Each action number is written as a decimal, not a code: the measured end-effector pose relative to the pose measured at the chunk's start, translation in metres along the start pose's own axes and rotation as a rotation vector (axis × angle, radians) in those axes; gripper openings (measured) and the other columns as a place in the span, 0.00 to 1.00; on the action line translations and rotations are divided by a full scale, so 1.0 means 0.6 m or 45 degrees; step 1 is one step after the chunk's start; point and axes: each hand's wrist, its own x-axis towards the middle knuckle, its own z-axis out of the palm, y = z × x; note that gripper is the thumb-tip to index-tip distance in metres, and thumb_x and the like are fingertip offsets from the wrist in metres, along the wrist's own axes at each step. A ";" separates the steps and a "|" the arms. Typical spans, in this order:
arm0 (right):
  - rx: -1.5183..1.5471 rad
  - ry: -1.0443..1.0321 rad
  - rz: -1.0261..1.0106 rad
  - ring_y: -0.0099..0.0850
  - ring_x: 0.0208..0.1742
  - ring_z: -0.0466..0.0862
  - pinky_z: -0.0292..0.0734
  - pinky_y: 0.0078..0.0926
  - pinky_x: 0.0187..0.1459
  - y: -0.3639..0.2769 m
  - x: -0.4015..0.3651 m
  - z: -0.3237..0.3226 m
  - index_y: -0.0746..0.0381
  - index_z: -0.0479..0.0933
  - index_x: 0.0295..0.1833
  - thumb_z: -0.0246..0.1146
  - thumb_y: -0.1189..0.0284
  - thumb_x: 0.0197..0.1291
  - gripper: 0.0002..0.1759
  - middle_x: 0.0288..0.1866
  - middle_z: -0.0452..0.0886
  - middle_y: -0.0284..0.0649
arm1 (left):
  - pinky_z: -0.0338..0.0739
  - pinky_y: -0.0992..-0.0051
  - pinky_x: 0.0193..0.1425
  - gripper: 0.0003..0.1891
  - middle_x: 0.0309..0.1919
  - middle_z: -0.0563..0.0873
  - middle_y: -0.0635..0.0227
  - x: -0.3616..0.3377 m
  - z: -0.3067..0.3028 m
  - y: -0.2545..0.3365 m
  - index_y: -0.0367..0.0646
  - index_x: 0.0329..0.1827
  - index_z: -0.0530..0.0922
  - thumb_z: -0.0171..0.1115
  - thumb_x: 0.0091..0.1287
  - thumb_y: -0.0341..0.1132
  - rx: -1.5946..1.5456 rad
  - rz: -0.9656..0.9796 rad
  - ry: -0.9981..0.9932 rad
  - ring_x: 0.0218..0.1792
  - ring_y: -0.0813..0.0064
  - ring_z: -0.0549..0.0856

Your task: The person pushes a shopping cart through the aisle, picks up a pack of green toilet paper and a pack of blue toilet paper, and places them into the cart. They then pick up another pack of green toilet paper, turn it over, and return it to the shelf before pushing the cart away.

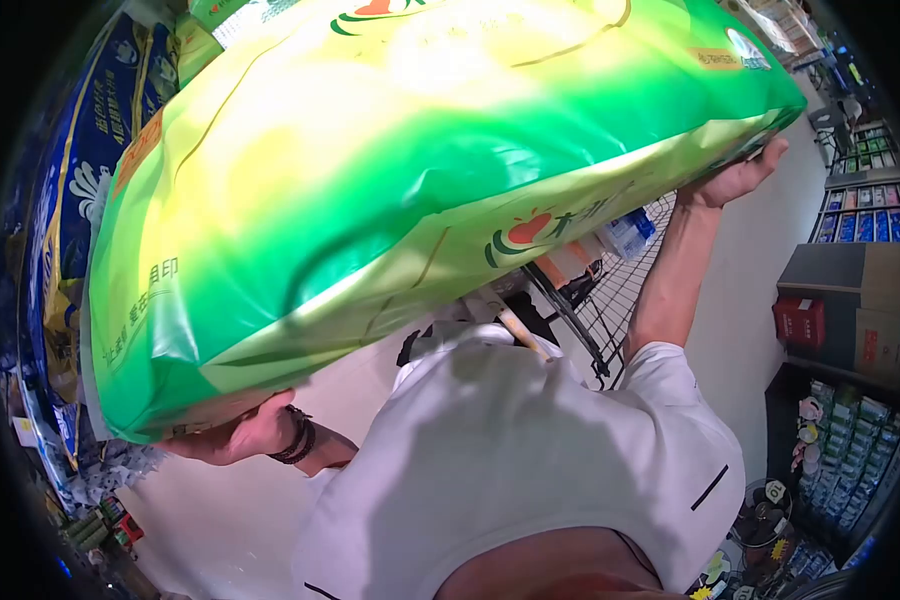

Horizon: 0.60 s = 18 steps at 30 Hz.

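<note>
Pack point(425, 195) lay toward twelve o'clock, left hand point(250, 428) holding its end at eight, right hand point(732, 182) supporting the other at two. It looked light, soft, slippery; cupping both ends underneath seemed surest.

The top edge cuts off my green-and-yellow package point(420, 215), and glare washes out print on its upper face. It hides part of my left hand point(238, 432) and some of my right hand point(732, 182). It also covers part of the wire cart point(618, 295); labels on the packets point(850, 455) at lower right are too small to read.
</note>
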 end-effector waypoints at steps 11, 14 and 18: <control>0.115 -0.160 -0.050 0.27 0.61 0.77 0.68 0.31 0.66 0.045 0.139 0.061 0.58 0.69 0.76 0.41 0.24 0.68 0.53 0.61 0.81 0.33 | 0.67 0.53 0.78 0.54 0.76 0.70 0.47 0.187 0.140 -0.024 0.34 0.79 0.63 0.53 0.65 0.75 0.073 0.151 0.091 0.75 0.50 0.73; 0.275 -0.313 0.013 0.28 0.56 0.78 0.73 0.32 0.62 0.047 0.182 0.086 0.59 0.78 0.62 0.46 0.35 0.74 0.38 0.55 0.82 0.33 | 0.70 0.56 0.76 0.69 0.74 0.71 0.50 0.201 0.157 -0.017 0.28 0.81 0.58 0.57 0.54 0.85 -0.506 -0.167 0.025 0.72 0.58 0.75; 0.386 -0.408 0.046 0.28 0.50 0.79 0.75 0.32 0.55 0.064 0.226 0.109 0.56 0.79 0.46 0.50 0.49 0.74 0.23 0.48 0.82 0.31 | 0.73 0.60 0.70 0.57 0.71 0.73 0.56 0.204 0.165 -0.014 0.36 0.82 0.61 0.72 0.61 0.70 -0.818 -0.238 -0.040 0.68 0.64 0.76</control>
